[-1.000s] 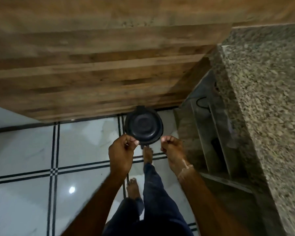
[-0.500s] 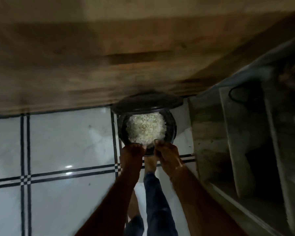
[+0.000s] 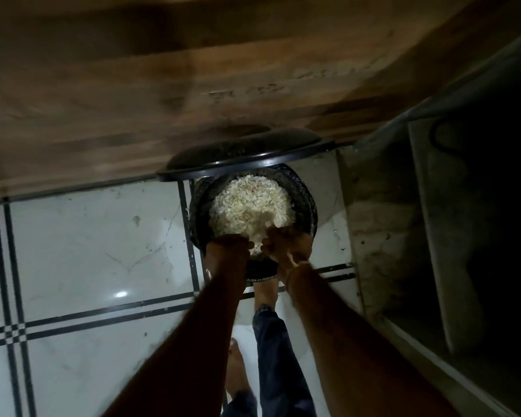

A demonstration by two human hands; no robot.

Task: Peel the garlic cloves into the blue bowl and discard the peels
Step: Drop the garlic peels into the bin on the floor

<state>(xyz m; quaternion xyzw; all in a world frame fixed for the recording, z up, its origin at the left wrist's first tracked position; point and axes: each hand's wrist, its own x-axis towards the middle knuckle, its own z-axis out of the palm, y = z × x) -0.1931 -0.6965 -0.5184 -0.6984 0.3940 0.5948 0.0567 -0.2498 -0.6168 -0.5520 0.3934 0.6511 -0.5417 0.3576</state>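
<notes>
Tiled floor (image 3: 82, 254) meets a wood panel (image 3: 193, 70) along its far edge. Black bin (image 3: 309, 206) stands at that edge, lid (image 3: 244, 155) tipped up and open. Pale peels (image 3: 250, 206) heap inside, near full. Left hand (image 3: 229, 246) and right hand (image 3: 286, 242) hover over the near rim, side by side, fingers bunched together (any contents hidden). One bare foot (image 3: 265, 291) is at the bin's base.

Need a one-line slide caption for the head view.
Both hands, left hand and right hand, over an open black bin heaped with pale peels.
</notes>
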